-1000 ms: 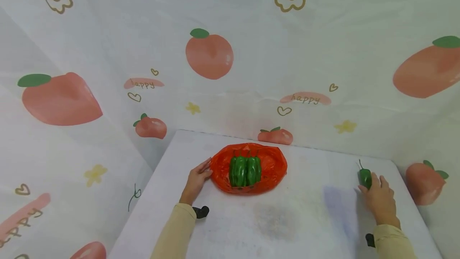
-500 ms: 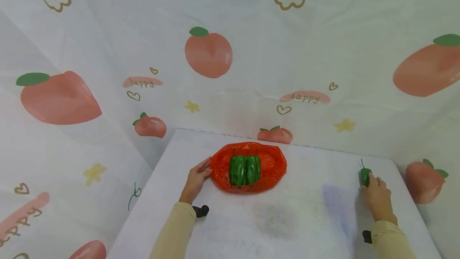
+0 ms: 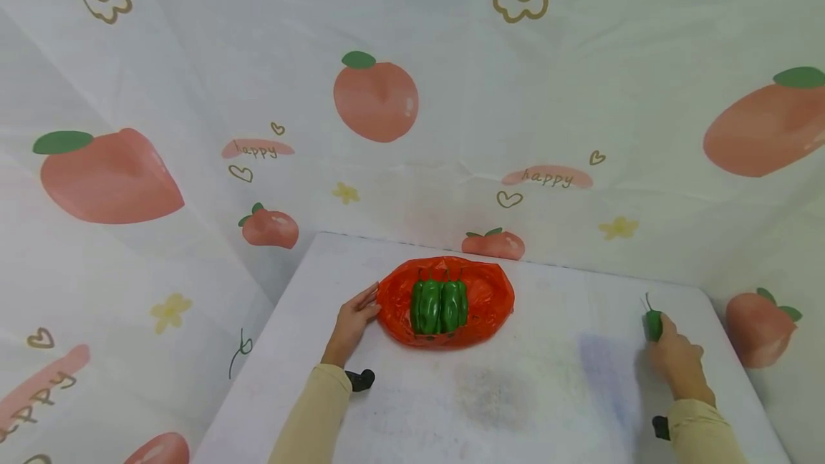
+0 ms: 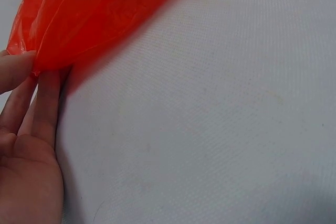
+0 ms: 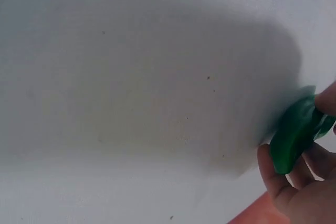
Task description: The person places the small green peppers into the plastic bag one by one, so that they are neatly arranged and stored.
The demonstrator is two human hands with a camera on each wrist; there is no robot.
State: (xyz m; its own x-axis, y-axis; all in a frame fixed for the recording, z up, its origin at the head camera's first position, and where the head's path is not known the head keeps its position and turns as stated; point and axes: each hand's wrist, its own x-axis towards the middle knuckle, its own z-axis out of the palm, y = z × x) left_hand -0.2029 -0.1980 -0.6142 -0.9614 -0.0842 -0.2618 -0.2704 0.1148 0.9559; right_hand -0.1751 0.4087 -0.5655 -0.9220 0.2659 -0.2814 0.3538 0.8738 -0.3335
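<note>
A red plastic bag (image 3: 488,299), its mouth spread wide into an oval, lies at the middle of the white table. Inside it several green peppers (image 3: 430,308) stand side by side with their stems toward the back. My left hand (image 3: 350,324) pinches the bag's left rim; in the left wrist view the thumb lies over the red plastic (image 4: 94,19) and the fingers are beneath it. Over at the right side, my right hand (image 3: 679,360) grips a single green pepper (image 3: 654,325), stem pointing away. The right wrist view shows this pepper (image 5: 294,135) between thumb and fingers.
The white table (image 3: 515,392) ends at a fabric wall (image 3: 438,185) printed with fruit, which also rises on the left and right. A wide stretch of tabletop lies between the bag and my right hand. A bluish stain (image 3: 602,371) marks the table.
My right hand has closed around the single pepper, turning slightly and covering more of it. The left hand and the bag have stayed in place.
</note>
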